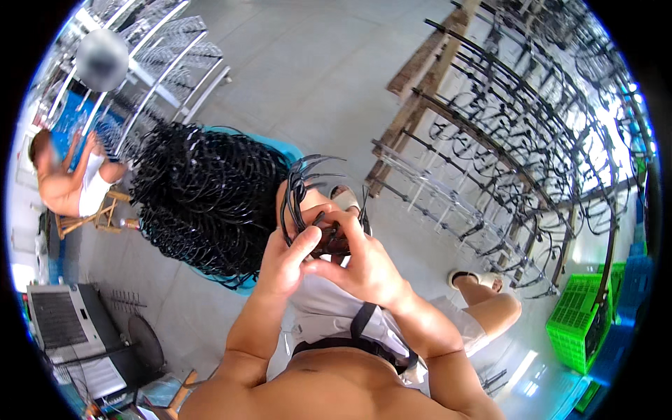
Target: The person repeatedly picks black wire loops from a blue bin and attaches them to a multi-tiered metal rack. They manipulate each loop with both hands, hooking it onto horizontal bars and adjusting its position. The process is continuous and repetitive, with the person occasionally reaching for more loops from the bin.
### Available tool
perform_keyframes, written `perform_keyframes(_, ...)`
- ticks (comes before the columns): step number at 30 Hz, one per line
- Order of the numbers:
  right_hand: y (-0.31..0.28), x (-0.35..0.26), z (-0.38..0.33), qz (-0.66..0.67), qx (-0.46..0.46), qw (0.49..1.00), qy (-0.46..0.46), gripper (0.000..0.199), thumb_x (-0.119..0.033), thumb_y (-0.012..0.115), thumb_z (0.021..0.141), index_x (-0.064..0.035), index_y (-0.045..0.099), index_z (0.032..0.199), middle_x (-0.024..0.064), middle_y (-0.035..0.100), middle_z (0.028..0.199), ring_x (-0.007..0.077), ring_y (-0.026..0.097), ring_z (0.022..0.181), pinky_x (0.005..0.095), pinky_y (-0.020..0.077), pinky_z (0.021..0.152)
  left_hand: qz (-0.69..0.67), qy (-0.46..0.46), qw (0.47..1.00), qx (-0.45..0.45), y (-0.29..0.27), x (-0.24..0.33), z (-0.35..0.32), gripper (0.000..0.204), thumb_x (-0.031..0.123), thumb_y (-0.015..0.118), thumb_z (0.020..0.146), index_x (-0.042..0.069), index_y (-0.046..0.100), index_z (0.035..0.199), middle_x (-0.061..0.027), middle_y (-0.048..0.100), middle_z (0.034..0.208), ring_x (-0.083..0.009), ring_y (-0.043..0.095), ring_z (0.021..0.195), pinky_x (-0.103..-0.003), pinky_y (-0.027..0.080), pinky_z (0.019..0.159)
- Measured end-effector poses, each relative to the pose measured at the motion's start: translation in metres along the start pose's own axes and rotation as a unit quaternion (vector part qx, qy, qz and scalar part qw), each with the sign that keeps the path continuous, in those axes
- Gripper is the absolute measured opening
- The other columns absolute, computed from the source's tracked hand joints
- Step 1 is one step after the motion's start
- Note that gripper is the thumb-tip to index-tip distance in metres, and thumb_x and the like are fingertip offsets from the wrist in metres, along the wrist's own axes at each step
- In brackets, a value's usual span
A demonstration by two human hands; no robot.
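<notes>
Head view shows me both hands meeting just above my lap. My left hand (290, 259) has its fingers closed around a bundle of black curved hoops (302, 196), thumb pressed across the bunch. My right hand (364, 269) comes in from the other side, its fingers pinched on the same bunch near a small brown clasp-like part that I cannot make out clearly. The hoops' long arcs rise up and away from the fingers, tips fanning toward the upper right, so the bundle lies directly ahead of both hands, the left one slightly nearer its base. Just beyond, on the floor to my left, sits a big heap of black hoops (203, 203) on a blue sheet (290, 150). To the right stand wooden racks (490, 147) hung with more hoops, and a green crate (577, 318). Farther left, another person (66, 175) sits on a stool.
</notes>
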State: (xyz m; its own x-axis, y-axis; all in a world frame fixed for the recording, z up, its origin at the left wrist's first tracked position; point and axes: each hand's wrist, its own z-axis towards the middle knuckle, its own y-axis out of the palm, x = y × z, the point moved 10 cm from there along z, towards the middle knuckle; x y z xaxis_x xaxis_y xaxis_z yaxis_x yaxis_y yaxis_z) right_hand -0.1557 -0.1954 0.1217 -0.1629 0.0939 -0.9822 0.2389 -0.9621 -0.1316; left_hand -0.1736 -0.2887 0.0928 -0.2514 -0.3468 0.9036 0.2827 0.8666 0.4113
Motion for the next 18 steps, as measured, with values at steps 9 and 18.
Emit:
perform_keyframes(9,-0.046,0.01,-0.038,-0.17,0.012,0.985,-0.025,0.023,-0.021,0.066,0.085,-0.0033,0.054,0.092,0.0141,0.063,0.081,0.0344,0.062,0.078,0.0404,0.0487,0.065,0.066,-0.21,0.975,0.037,-0.006,-0.055,-0.002,0.032,0.021,0.05,0.086,-0.007,0.062,0.096,-0.015,0.066,0.08,-0.0235,0.065,0.07,-0.031,0.052,0.052)
perform_keyframes(18,-0.132,0.035,-0.075,0.547,0.172,0.818,0.053,0.018,-0.023,0.051,0.096,-0.0064,0.046,0.1,0.0142,0.061,0.077,0.0188,0.058,0.051,0.0313,0.0499,0.044,-0.314,-0.077,0.935,-0.148,-0.003,-0.039,-0.018,0.028,0.038,0.045,0.087,0.01,0.05,0.093,-0.0059,0.053,0.07,-0.0212,0.051,0.065,-0.036,0.039,0.065)
